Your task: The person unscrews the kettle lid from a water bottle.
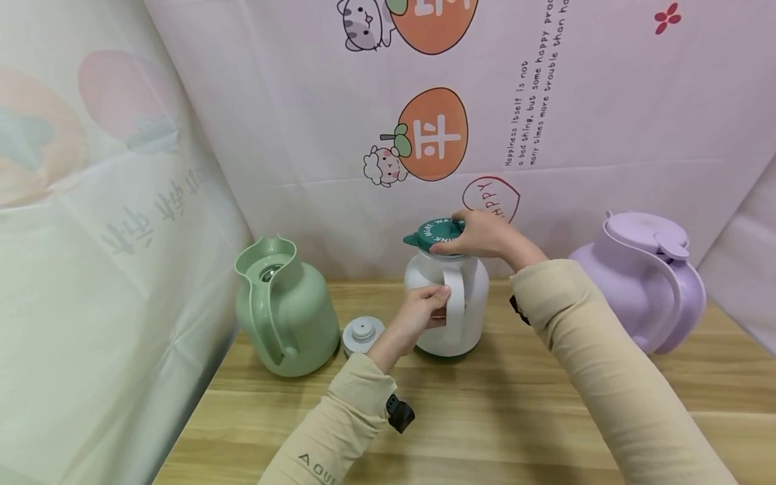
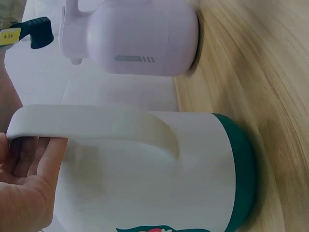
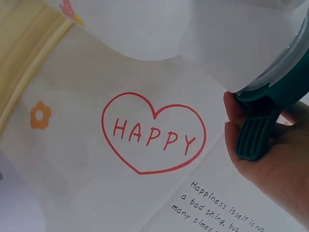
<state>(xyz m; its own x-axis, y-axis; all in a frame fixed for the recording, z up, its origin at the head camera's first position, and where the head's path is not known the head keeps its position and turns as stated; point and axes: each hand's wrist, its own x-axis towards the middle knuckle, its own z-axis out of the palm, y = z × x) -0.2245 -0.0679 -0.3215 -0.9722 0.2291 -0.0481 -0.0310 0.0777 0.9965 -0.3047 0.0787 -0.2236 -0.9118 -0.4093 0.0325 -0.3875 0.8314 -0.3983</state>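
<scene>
White jug [image 1: 475, 303]: stood upright on the wooden table [image 1: 485, 424], between the two other jugs.
Left hand [image 1: 412, 318]: held the white jug's handle [image 1: 454, 313], fingers curled round it.
Right hand [image 1: 488, 234]: gripped the edge of the dark green lid [image 1: 435, 233] between thumb and fingers, at the white jug's top.
Pale green jug [image 1: 306, 313]: stood left of the white jug, mouth uncovered.
Grey stopper [image 1: 363, 335]: sat near the white jug, on its left.
Purple jug [image 1: 633, 286]: stood lidded, right of the white jug.
</scene>
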